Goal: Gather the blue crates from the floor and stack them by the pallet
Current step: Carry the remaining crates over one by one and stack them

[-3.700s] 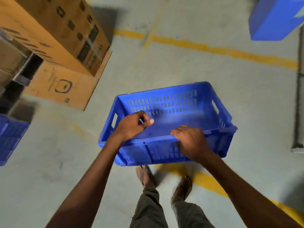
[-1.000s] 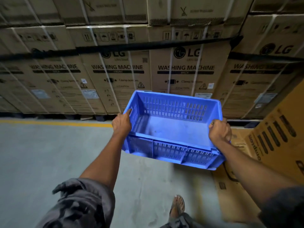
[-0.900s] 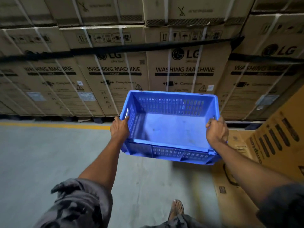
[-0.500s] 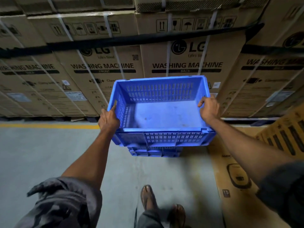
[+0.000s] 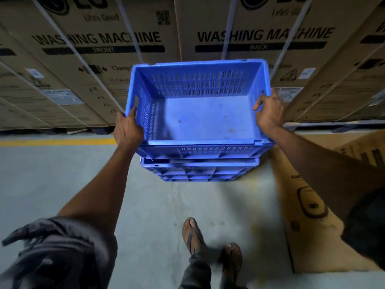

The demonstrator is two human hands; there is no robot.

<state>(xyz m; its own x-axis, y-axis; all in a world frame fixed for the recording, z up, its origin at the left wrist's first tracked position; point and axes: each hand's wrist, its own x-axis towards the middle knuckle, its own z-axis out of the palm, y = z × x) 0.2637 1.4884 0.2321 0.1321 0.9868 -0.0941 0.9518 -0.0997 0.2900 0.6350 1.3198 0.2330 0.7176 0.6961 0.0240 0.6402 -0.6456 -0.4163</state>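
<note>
A wall of large brown cardboard washing-machine boxes [image 5: 129, 59], bound with pale straps, fills the far side; at least four faces show, resting on a dark pallet edge [image 5: 337, 127]. Below lies the grey concrete floor [image 5: 52, 180] with one yellow painted line [image 5: 58, 141]. To the right, a flat brown cardboard sheet [image 5: 302, 215] lies on the floor, and one more printed carton [image 5: 366, 151] sits at its far end.

Two blue slotted plastic crates are in view. The empty upper blue crate [image 5: 208, 119] is held just above the lower blue crate [image 5: 198, 170], which stands on the floor just in front of the boxes; whether the two touch cannot be told. The left hand [image 5: 128, 130] clamps the upper crate's left rim, the right hand [image 5: 268, 112] its right rim, hands well apart. Two sandalled feet [image 5: 210, 243] stand near the stack.

Compared with half a second ago, the boxes loom closer and the held crate sits lower, nearly on the lower one.
</note>
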